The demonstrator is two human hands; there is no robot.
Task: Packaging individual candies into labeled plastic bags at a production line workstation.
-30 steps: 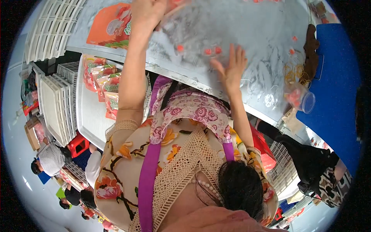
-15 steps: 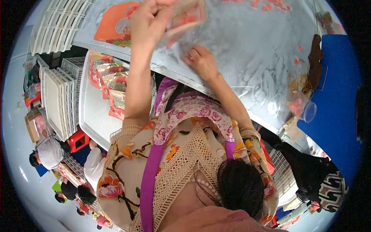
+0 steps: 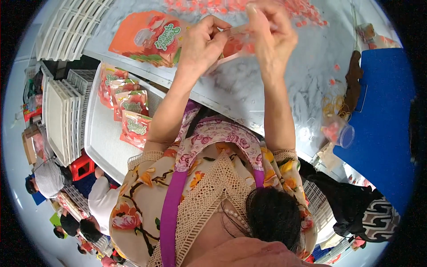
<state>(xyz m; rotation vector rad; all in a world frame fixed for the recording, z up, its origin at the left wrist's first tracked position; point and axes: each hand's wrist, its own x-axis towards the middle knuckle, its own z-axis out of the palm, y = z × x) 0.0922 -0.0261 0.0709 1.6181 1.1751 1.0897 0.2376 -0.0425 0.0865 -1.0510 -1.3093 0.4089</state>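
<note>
A small pouch [image 3: 232, 46] with a see-through panel and red pieces inside is held over the marble-patterned table. At its left end my left hand [image 3: 202, 44] is closed, thumb and fingers gripping the edge. My right hand [image 3: 273, 42] is closed at the pouch's other end, its fingers bent and its thumb smeared by motion, so the exact grip is partly hidden. Left of my left hand lies a large orange printed bag [image 3: 133, 38] with a fruit picture. Many small red wrapped pieces [image 3: 213, 6] are spread along the table's far side.
Several filled printed pouches [image 3: 134, 127] lie on a white tray [image 3: 104, 147] at the left. Stacked white crates [image 3: 64, 120] stand beyond it. To the right are a clear tub [image 3: 344, 135], rubber bands [image 3: 333, 106] and a blue board [image 3: 382, 102]. Other people sit at lower left.
My left hand has come down and right with the pouch, uncovering the orange bag. My right hand has risen from the table's near edge to the pouch's right end.
</note>
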